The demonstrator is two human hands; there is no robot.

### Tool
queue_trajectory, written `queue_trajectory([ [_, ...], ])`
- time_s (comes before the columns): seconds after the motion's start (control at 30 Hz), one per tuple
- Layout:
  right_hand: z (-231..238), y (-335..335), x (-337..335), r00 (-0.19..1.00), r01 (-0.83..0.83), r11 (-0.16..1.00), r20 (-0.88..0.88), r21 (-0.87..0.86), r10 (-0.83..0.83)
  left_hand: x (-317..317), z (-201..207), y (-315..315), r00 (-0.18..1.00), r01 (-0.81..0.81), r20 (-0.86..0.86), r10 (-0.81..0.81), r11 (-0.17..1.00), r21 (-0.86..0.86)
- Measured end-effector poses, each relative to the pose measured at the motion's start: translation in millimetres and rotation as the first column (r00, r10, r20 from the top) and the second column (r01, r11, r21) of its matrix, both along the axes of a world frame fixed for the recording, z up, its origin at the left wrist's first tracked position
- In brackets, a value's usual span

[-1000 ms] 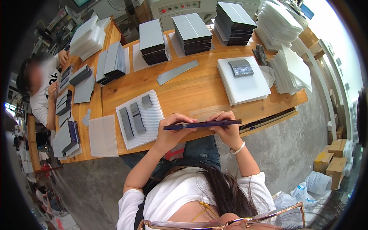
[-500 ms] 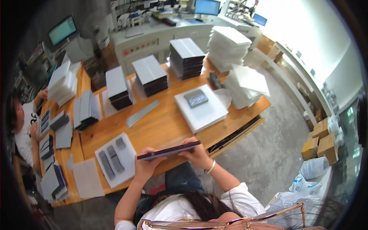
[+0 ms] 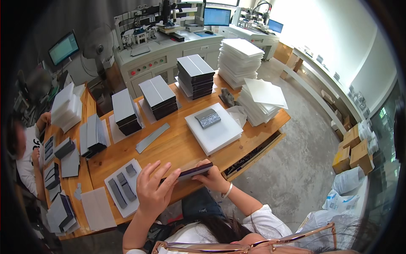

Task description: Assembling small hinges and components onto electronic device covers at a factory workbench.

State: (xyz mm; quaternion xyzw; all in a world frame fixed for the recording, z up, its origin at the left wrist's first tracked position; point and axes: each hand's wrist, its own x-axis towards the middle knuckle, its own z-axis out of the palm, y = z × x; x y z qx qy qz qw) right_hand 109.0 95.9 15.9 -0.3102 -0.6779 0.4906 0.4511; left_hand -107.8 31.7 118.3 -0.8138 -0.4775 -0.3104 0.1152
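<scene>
My two hands hold a long thin dark flat panel (image 3: 192, 172) edge-on over the near edge of the wooden table (image 3: 177, 146). My left hand (image 3: 153, 189) covers its left end with the fingers spread upward. At the panel's right end my right hand (image 3: 211, 177) grips it, a bracelet on the wrist. Left of my left hand lies a white foam tray (image 3: 136, 203) with several grey strips. Beyond the panel sits a stack of white foam sheets (image 3: 218, 131) with a grey textured piece (image 3: 207, 118) on top.
Stacks of dark grey panels (image 3: 195, 76) and tall white foam stacks (image 3: 239, 61) line the table's far side. A loose grey strip (image 3: 152, 137) lies mid-table. Another person (image 3: 26, 156) works at the left. Machines and monitors stand behind; cardboard boxes (image 3: 353, 150) sit on the floor at right.
The view has tilted up and shifted, showing more of the room behind. My hands still hold the panel; my left hand now covers more of its left end.
</scene>
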Motion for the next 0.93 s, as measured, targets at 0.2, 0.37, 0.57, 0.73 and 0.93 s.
queue_trajectory([
  [0.2, -11, 8, 1, 0.999, 0.037, 0.995, 0.000, 0.089, -0.037, -1, -4, 3, 0.975, 0.010, 0.218, -0.048, 0.985, 0.172],
  [0.37, -18, 11, 7, 0.999, 0.043, 0.993, 0.028, 0.114, -0.047, -11, -6, -3, 0.870, -0.069, 0.452, 0.198, 0.956, -0.286],
  [0.57, -12, 11, -1, 0.987, -0.047, 0.999, -0.153, -0.023, 0.043, -21, -37, 6, 0.860, 0.110, 0.490, 0.140, 0.888, -0.446],
  [0.73, 1, 9, 7, 0.998, -0.043, 0.998, -0.037, -0.035, 0.042, -20, -43, 2, 0.837, 0.124, 0.517, 0.179, 0.858, -0.499],
  [0.93, -3, 16, 31, 0.924, -0.078, 0.985, 0.383, 0.152, 0.014, -23, -45, 4, 0.841, 0.148, 0.516, 0.166, 0.845, -0.514],
])
